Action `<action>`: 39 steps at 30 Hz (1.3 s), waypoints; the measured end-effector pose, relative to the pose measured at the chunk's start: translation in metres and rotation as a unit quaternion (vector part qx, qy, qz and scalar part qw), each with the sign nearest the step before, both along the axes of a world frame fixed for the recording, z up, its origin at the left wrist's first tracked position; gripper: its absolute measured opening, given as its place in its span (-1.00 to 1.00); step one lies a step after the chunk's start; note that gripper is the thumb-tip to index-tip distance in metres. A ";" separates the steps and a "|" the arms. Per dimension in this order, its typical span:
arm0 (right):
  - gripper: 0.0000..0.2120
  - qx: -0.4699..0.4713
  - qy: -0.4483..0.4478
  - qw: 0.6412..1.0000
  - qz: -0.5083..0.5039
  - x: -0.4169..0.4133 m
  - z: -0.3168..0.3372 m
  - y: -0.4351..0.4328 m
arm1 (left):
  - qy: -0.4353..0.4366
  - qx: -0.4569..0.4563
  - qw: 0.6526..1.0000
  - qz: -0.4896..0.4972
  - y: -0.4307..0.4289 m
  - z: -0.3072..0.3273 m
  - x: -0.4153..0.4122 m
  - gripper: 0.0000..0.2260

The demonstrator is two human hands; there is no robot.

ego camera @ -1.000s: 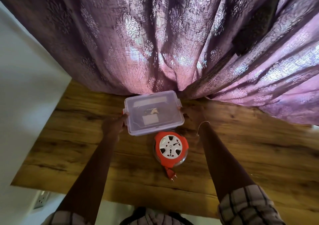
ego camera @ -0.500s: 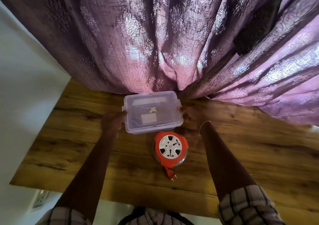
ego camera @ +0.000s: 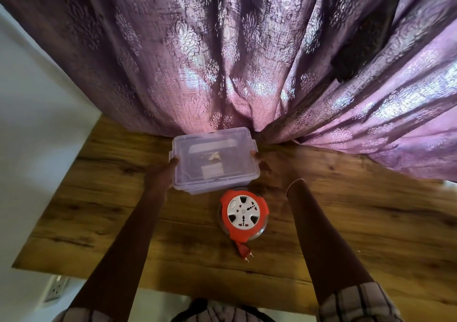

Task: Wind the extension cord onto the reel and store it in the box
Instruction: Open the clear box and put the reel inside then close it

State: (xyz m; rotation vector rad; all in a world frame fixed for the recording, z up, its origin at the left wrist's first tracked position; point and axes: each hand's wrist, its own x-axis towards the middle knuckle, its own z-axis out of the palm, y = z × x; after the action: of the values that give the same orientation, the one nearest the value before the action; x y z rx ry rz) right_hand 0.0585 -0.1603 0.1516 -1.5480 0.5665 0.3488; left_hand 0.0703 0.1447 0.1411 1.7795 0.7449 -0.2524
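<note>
Right now my left hand (ego camera: 160, 176) and right hand (ego camera: 259, 159) clasp the short ends of the lidded box (ego camera: 214, 159) – long axis crosswise – while the wound reel (ego camera: 243, 213) sits just nearer me, by the right arm, plug (ego camera: 244, 251) trailing

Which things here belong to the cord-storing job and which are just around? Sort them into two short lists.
Part of the job:
- orange cord reel, cord wound in, plug sticking out
- clear lidded box
- left hand and right hand, one on each side of the box

Just around:
- purple curtain
- wooden table
- wall socket
</note>
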 end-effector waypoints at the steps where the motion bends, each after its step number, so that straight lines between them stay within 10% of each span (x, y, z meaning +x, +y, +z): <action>1: -0.61 -0.049 -0.006 0.999 0.008 -0.001 0.000 0.002 | -0.010 0.037 0.999 -0.009 -0.001 0.000 -0.003 -0.58; 7: -0.62 -0.043 -0.061 0.997 -0.029 -0.015 0.007 -0.004 | -0.107 0.157 0.982 0.009 -0.008 0.025 -0.017 -0.54; 14: -0.66 -0.129 -0.150 0.973 -0.115 -0.034 0.031 -0.057 | -0.253 -0.001 0.964 -0.079 -0.050 0.048 -0.023 -0.66; 18: -0.81 -0.036 -0.168 0.961 -0.217 -0.067 0.043 -0.099 | -0.284 -0.055 0.947 -0.140 -0.089 0.048 -0.023 -0.63; 24: -0.53 0.063 -0.139 0.935 -0.321 -0.127 0.049 -0.177 | -0.315 -0.041 0.906 -0.281 -0.161 0.044 -0.039 -0.69; 27: -0.95 -0.056 -0.075 0.945 -0.314 -0.154 0.035 -0.202 | -0.311 -0.032 0.898 -0.309 -0.192 0.030 -0.048 -0.67; 39: -0.67 -0.142 0.042 0.917 -0.370 -0.221 -0.081 -0.211 | -0.011 -0.050 0.899 -0.434 -0.269 -0.044 -0.055 -0.53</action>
State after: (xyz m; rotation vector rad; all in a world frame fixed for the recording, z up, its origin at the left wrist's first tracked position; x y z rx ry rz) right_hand -0.1624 -0.3717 0.0705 -1.4716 1.2587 -0.2625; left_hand 0.0152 -0.1246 0.0967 1.9095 -0.1343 -0.8424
